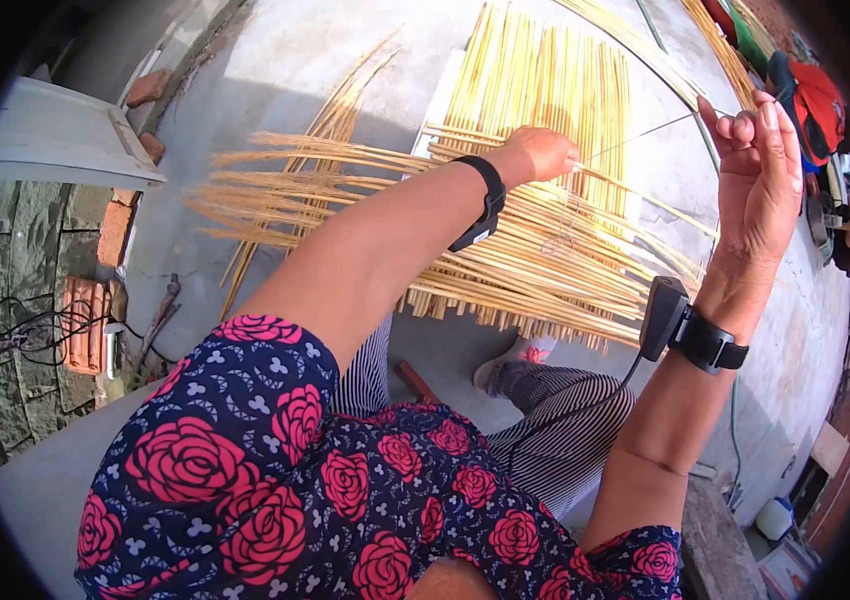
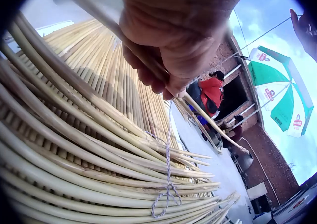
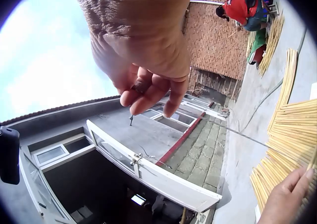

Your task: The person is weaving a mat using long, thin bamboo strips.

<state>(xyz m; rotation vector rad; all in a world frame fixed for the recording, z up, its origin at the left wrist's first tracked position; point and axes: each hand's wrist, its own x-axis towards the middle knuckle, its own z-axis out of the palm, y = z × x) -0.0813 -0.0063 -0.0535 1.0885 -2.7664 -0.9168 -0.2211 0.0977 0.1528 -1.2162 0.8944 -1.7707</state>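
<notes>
My left hand pinches a thin stalk over the crossing layer of stalks; in the left wrist view the hand hides part of it. A thin string hangs from beneath those fingertips and loops over the stalks. At the right, my right hand is raised off the stalks, fingers curled round the string, which stretches taut between both hands. The right wrist view shows this hand with bent fingers. Upright stalks lie under the crosswise ones.
Feathery stalk ends spread to the left, near a white panel and bricks. More long stalks lie at the upper right, near a person in red. A green and white umbrella stands beyond.
</notes>
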